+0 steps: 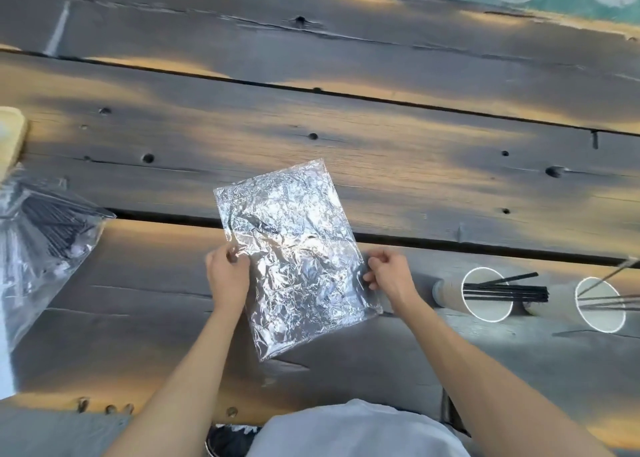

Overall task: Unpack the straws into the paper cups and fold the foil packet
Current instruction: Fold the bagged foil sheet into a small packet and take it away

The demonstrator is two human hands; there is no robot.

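At the middle of the foil packet's [298, 259] two long edges, the fingers of both hands are pinched onto the sheet: the left hand [227, 271] clamps the left edge, thumb on top, and the right hand [386, 273] clamps the right edge with its fingertips curled onto the rim. Between them the packet lies flat and crinkled on the desk [381, 165], angled a little so its far end leans to the right, spanning a dark gap between two planks.

Folding looks to be the step in hand, since the straws already seem unpacked. To do it well, both pinches should sit level with each other across the sheet, so the crease runs square; the near end can then be lifted and laid over the far end, corners matched before pressing down. Foil this thin tears and keeps every wrinkle, so a light grip and a single smooth press along the fold would serve better than repeated rubbing.

Off to the right stand two paper cups: the nearer cup [486, 293] holds black straws [509, 288], and the farther cup [601, 304] holds thin straws too. At the left edge lies a clear plastic bag [41, 234] with more dark straws inside.
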